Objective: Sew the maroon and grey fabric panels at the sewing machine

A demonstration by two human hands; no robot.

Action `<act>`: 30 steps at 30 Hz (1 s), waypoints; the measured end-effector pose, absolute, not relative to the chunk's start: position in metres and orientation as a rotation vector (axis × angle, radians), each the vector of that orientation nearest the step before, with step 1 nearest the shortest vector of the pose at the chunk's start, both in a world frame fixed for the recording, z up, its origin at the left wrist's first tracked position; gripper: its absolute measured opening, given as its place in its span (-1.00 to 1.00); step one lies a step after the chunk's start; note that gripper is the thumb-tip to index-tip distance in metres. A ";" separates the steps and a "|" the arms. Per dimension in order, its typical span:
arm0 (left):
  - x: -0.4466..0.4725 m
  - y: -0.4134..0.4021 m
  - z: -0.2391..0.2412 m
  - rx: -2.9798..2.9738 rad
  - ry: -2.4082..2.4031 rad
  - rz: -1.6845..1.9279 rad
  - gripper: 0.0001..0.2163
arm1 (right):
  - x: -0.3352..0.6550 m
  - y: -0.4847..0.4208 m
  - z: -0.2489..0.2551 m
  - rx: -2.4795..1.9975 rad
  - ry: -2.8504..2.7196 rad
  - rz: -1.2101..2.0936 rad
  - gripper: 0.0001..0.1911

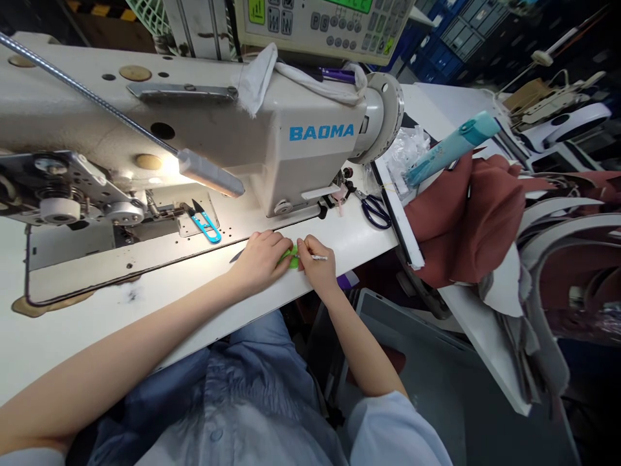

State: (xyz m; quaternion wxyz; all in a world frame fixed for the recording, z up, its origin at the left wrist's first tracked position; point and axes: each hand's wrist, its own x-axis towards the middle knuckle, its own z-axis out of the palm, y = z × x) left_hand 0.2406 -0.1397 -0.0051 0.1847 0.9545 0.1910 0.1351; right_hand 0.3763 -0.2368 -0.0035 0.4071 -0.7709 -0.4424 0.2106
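Note:
At the front edge of the white sewing table, my left hand (pixel 259 259) lies with its fingers bent over a small bright green piece (pixel 294 257), holding it against the tabletop. Much of the green piece is hidden under both hands. My right hand (pixel 317 262) is closed on a slim white pen (pixel 317 257), its tip end at the green piece. A dark pointed thing (pixel 236 256) pokes out from beneath my left hand; the rest of it is covered. Blue thread snips (pixel 206 223) lie on the machine bed, left of my hands.
The sewing machine (pixel 310 162) stands behind my hands, its lamp (pixel 211 173) over the bed. Dark-handled scissors (pixel 375 210) lie to the right. Farther right are reddish-brown fabric (pixel 466 220) and a light-blue case (pixel 453 147). A grey bin (pixel 436 362) sits below the table.

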 end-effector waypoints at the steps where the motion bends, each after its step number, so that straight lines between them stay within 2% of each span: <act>1: 0.241 -0.140 -0.005 2.687 0.541 0.386 -0.88 | 0.376 -0.237 -0.004 -1.941 -1.107 0.521 -0.56; 5: 0.240 -0.140 -0.006 2.698 0.538 0.382 -0.81 | 0.376 -0.237 -0.005 -1.917 -1.108 0.562 -0.56; 14: 0.241 -0.140 -0.007 2.681 0.552 0.386 -0.85 | 0.377 -0.238 -0.004 -1.799 -0.937 0.552 -0.56; 19: 0.240 -0.139 -0.007 2.676 0.557 0.372 -0.72 | 0.378 -0.237 -0.005 -1.873 -1.045 0.566 -0.58; 27: 0.240 -0.140 -0.003 2.673 0.532 0.385 -0.85 | 0.377 -0.237 -0.004 -1.912 -1.111 0.545 -0.56; 30: 0.241 -0.140 -0.004 2.690 0.538 0.366 -0.81 | 0.377 -0.237 -0.004 -1.903 -1.096 0.542 -0.56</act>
